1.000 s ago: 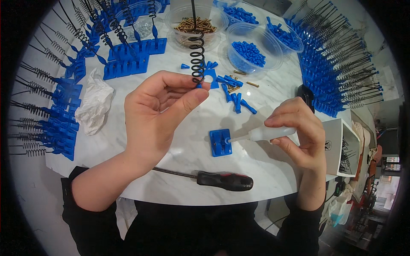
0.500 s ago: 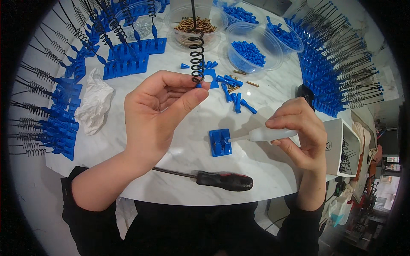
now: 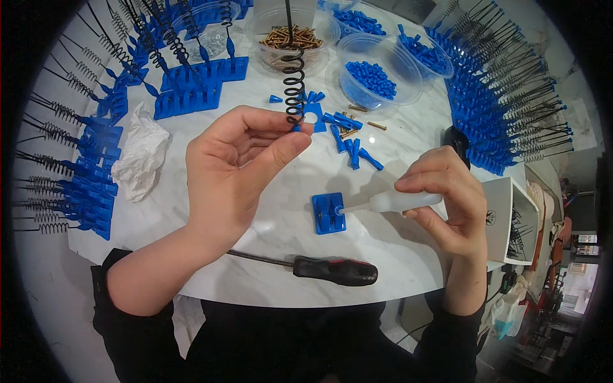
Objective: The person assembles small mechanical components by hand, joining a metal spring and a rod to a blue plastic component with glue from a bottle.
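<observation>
Between thumb and fingers, my left hand pinches the lower end of a black coil spring, held upright; a bit of blue plastic shows at its tip. My right hand grips a small white squeeze bottle, tilted to the left. Its thin nozzle reaches a small square blue plastic base lying on the marble-patterned table. The nozzle tip is at the raised part on the base's right side. Whether liquid comes out cannot be seen. A black-handled screwdriver lies in front of the base, its shaft partly behind my left forearm.
Loose blue plastic pieces and brass screws lie beyond the base. Tubs of screws and blue parts stand at the back. Crumpled tissue lies left. Blue bases with springs crowd both sides; a white box stands right.
My right hand and the squeeze bottle have shifted very slightly left, and the blue base has moved a touch with the nozzle. The left hand and spring stay still.
</observation>
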Demonstrator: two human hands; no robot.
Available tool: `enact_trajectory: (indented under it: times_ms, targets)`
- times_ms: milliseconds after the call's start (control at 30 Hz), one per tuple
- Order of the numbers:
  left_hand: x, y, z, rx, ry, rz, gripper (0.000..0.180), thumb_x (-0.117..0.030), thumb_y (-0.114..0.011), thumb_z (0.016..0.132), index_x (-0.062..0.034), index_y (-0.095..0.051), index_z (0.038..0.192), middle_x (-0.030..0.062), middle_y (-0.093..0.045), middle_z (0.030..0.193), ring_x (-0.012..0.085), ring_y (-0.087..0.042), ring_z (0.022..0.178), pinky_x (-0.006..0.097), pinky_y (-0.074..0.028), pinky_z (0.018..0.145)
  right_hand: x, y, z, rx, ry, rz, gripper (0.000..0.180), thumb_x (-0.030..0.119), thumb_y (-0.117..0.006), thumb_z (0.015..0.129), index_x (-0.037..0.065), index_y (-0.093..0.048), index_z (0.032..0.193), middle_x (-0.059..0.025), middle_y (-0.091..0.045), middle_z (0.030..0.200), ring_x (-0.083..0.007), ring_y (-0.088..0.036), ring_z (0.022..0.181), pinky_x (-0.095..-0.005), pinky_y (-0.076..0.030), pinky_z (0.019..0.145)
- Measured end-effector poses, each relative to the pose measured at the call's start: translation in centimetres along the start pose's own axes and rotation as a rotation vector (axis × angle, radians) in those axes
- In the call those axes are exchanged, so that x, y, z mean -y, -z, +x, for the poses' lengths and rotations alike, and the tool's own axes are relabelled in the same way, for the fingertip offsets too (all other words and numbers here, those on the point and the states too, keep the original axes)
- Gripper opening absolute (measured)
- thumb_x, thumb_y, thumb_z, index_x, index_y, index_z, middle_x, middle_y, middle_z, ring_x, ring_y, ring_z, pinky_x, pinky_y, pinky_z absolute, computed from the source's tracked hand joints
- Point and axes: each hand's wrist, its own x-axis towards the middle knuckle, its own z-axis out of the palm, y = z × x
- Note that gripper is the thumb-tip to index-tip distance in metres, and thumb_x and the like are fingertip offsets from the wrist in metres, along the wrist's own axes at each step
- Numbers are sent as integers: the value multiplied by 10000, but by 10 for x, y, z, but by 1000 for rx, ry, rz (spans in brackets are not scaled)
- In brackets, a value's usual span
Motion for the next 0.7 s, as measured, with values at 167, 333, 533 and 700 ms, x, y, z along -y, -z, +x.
enact_trajectory:
  times_ms: [167,333,533,700]
  targets:
    - [-1,-1,0,1,3,14,154,-1,-663,862,-11,-583,994,140,-681,1027,169,-659,956,276,-509,850,-1,0,0,-2,13,-7,285,39,-718,664,12,-701,947,-111,-633,902,-246,-583,848,-333,-442,742]
    - [-1,-1,0,10,-5,18,157,-2,-661,863,-10,-582,999,143,-681,1029,166,-659,952,277,-510,849,0,1,-1,-12,-4,-8,280,39,-717,667,12,-700,945,-110,-632,906,-246,-582,851,-334,-442,745]
    - [0,0,0,9,-2,14,157,1,-658,865,-8,-577,999,146,-680,1034,162,-656,948,274,-511,848,0,-1,0,-5,-6,-2,280,34,-717,666,12,-698,944,-111,-633,905,-251,-583,856,-335,-443,749]
    - [0,-1,0,8,-3,14,157,6,-657,863,-7,-576,997,148,-680,1034,163,-656,944,274,-511,849,1,0,0,-17,-8,-1,280,34,-722,668,12,-698,946,-112,-633,904,-252,-584,858,-336,-444,751]
